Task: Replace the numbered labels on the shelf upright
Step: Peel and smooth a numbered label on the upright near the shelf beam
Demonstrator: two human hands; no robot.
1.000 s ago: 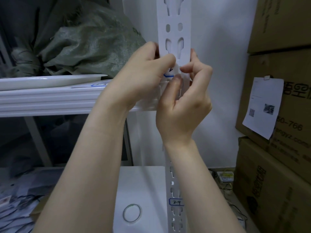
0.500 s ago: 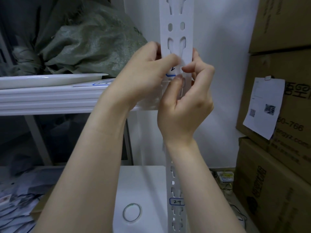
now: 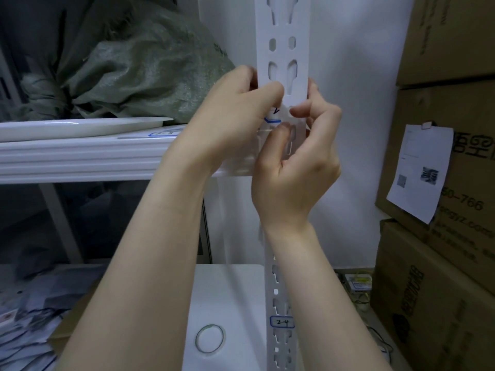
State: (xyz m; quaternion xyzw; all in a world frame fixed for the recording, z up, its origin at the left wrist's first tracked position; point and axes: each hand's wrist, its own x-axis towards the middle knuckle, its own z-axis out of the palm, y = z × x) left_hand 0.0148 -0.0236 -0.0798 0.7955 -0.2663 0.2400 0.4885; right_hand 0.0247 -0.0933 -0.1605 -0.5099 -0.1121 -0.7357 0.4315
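The small white paper label with a blue edge [image 3: 273, 115] sat on the front of the tall white metal shelf post with holes [image 3: 282, 49], right where the white shelf board [image 3: 80, 156] met it. Most of the label was hidden by fingers, so the number on it could not be read.

The label looked very light, thin and soft. It would bend and tear easily, and its back was likely sticky. A clear strip of tape [image 3: 270, 135] seemed to lie over it, shiny and slippery. The best place to take hold looked like a corner or an edge, picked up with a fingernail.

The left hand [image 3: 235, 121] had its grip closed on the post, thumb pressed flat on the front just above the label and touching it. The right hand [image 3: 297, 167] had its thumb tip [image 3: 284, 128] pushed against the post just under the label, with the first finger curled close beside it. Its grip was nearly together, but I could not tell if it pinched the tape or only pressed it.

Lower down the post was another little label marked 2-4 [image 3: 282, 322]. A ring of clear tape [image 3: 209, 338] lay on the white worktop [image 3: 241, 290] below, well apart from both hands.
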